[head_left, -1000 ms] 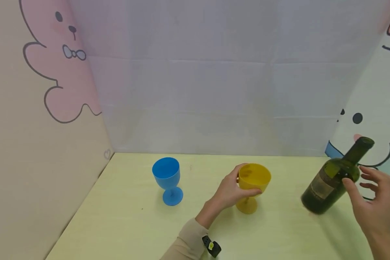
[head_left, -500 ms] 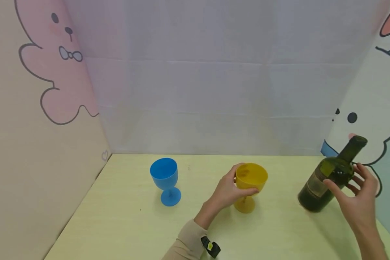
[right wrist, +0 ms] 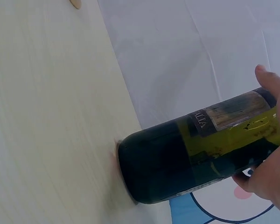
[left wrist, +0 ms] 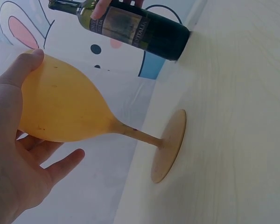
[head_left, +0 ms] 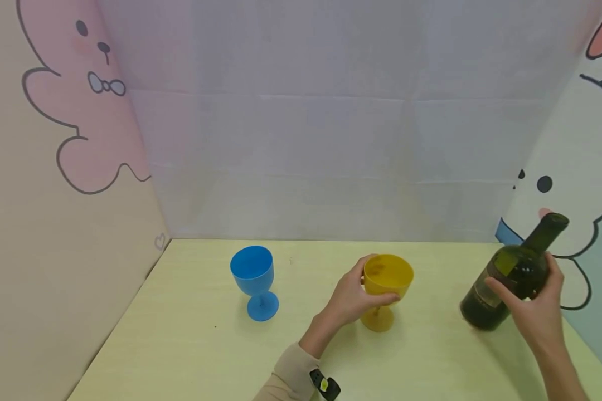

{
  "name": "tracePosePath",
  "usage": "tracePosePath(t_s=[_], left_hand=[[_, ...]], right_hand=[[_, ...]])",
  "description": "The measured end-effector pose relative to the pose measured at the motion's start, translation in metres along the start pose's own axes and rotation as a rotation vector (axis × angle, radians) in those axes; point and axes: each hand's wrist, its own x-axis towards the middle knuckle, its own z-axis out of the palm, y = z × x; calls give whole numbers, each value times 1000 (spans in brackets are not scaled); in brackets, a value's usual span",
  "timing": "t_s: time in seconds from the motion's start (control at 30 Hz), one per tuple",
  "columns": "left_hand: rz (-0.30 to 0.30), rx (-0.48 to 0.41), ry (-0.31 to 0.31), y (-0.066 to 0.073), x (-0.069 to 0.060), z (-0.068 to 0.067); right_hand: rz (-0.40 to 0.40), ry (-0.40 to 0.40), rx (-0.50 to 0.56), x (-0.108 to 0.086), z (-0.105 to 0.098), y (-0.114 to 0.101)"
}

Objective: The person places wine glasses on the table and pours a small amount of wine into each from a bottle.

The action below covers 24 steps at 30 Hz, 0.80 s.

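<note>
My left hand (head_left: 348,298) grips the bowl of a yellow plastic goblet (head_left: 391,274), thumb on the near side. The goblet's foot (left wrist: 170,147) rests on the table, and its cup looks empty in the head view. To its right stands a dark green wine bottle (head_left: 529,270) with a worn label (right wrist: 238,112); its base is on the table. Around the bottle's upper body curls my right hand (head_left: 537,317), thumb in front and fingers behind. A blue goblet (head_left: 255,275) stands upright to the left, apart from both hands.
The pale yellow table (head_left: 180,345) meets a white cloth backdrop (head_left: 301,139) behind the goblets. Cartoon-printed side walls bound it, a pink figure (head_left: 100,122) at left and a white one (head_left: 572,167) near the bottle at right.
My right hand has moved left onto the bottle, its spread fingers closing around it. My left hand keeps its hold on the yellow goblet. The head view has shifted slightly.
</note>
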Motion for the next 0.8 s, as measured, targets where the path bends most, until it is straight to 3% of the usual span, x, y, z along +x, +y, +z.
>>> tracePosePath(t_s=[0.33,0.8], left_hand=[[9,17,11,-1,0,0],[-16,50,25,2,0,1]], right_hand=[[55,3,-6,4,3,6],[48,33,2,8,5,6]])
